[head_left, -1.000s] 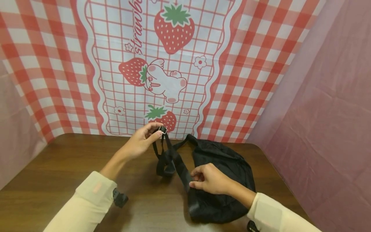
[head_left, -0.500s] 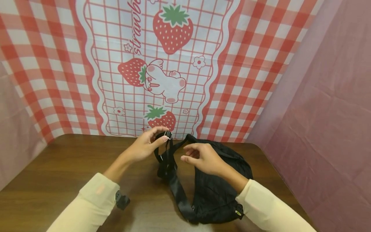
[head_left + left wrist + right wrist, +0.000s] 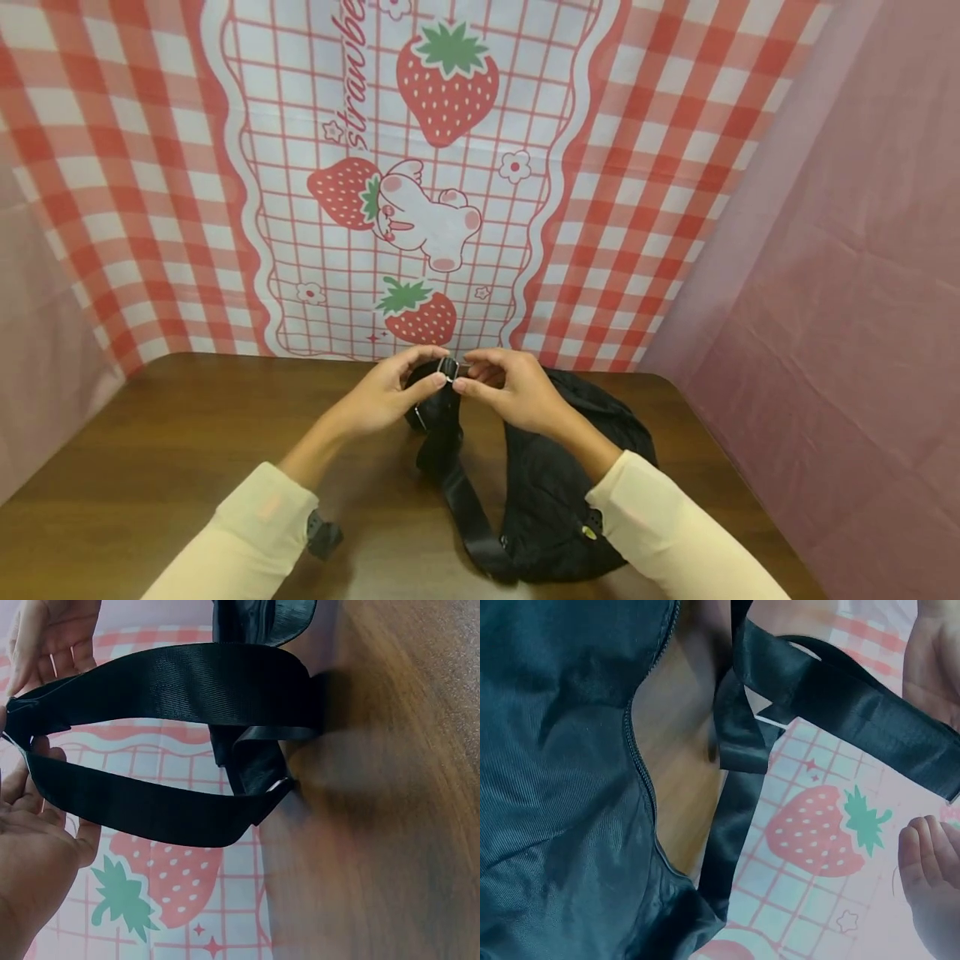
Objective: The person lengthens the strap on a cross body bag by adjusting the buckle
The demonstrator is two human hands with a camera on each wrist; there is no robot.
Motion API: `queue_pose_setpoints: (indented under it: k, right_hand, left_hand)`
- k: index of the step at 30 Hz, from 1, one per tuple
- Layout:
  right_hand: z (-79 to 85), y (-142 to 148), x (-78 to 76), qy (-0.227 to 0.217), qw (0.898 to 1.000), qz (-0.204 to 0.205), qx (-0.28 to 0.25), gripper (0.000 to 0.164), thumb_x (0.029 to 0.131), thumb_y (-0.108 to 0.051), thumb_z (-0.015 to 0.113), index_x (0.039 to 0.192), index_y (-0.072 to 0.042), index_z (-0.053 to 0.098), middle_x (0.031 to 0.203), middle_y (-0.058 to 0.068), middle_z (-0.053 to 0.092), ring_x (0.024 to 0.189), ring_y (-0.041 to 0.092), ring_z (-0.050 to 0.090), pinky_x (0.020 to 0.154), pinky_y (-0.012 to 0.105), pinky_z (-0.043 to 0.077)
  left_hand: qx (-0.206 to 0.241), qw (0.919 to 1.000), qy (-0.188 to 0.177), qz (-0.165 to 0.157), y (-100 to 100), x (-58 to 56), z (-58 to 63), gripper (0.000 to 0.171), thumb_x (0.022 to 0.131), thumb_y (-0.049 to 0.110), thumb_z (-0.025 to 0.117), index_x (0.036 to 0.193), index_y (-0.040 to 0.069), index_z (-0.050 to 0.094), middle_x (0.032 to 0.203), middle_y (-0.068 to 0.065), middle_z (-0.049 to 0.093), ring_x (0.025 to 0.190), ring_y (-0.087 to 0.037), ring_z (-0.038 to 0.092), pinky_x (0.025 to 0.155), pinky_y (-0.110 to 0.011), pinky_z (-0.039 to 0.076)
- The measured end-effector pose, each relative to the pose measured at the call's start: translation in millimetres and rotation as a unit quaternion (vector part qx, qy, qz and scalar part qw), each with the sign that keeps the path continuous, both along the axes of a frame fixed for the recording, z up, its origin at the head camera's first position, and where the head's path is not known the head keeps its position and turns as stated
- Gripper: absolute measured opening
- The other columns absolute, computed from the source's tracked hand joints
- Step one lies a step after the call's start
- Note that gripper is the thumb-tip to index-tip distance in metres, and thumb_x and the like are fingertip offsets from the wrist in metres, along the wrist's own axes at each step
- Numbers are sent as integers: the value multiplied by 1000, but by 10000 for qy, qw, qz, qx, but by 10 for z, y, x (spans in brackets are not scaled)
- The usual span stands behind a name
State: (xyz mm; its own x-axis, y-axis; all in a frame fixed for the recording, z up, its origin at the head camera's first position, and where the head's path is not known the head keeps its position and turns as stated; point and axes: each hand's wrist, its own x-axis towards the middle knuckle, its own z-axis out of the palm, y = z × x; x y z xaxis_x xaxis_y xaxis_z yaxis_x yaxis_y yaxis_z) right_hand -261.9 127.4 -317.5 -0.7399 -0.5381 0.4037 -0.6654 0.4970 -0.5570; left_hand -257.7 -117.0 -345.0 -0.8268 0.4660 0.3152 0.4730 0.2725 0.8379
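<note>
A black fabric bag (image 3: 551, 500) lies on the table at the right, its long webbing strap (image 3: 467, 504) trailing left in loops. My left hand (image 3: 378, 402) pinches the strap at a silver slide buckle (image 3: 452, 368), held above the table. Opposite it, my right hand (image 3: 522, 393) has thumb and fingertips at the buckle's right edge, pinching there. A second metal piece (image 3: 420, 417) shows lower on the strap. In the left wrist view, the strap (image 3: 187, 684) forms a wide loop between the hands and the table. The zipper (image 3: 634, 742) shows along the bag's edge.
The brown wooden table (image 3: 247, 400) ends at the back against a red-checked strawberry cloth (image 3: 630, 167). Pink cloth (image 3: 862, 275) hangs at the right side. Dark wrist devices (image 3: 322, 535) sit by the cream sleeves.
My right hand has left the lower strap beside the bag, moved up and left, and come to the buckle. My left hand has shifted slightly right and down, bringing the buckle along.
</note>
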Motion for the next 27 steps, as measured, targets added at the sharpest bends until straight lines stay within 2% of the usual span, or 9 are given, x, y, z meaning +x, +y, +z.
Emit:
queue_pose_setpoints:
  k: [13,23,27]
  right_hand:
    - [-77,19,-82,153,9994,320,16,43,95,-30,76,129,-4,69,103,2,73,87,9,69,77,28,57]
    - [-106,15,-84,122,9991,412,-43,43,94,-25,77,130,-2,68,102,3,73,87,10,69,77,41,59]
    - [-90,15,-64,95,9991,421,-3,42,95,-24,76,129,-2,68,101,2,73,86,10,68,76,38,59]
  left_hand:
    - [26,9999,162,-27,31,12,-43,46,105,37,59,145,15,53,142,-3,58,125,-23,58,104,-50,45]
    - [136,9996,218,-137,42,-3,-88,44,105,32,62,144,13,54,140,-4,59,127,-23,57,105,-51,44]
    - [143,9995,223,-149,38,-4,-90,44,104,32,64,143,14,55,138,-3,61,124,-23,58,103,-50,45]
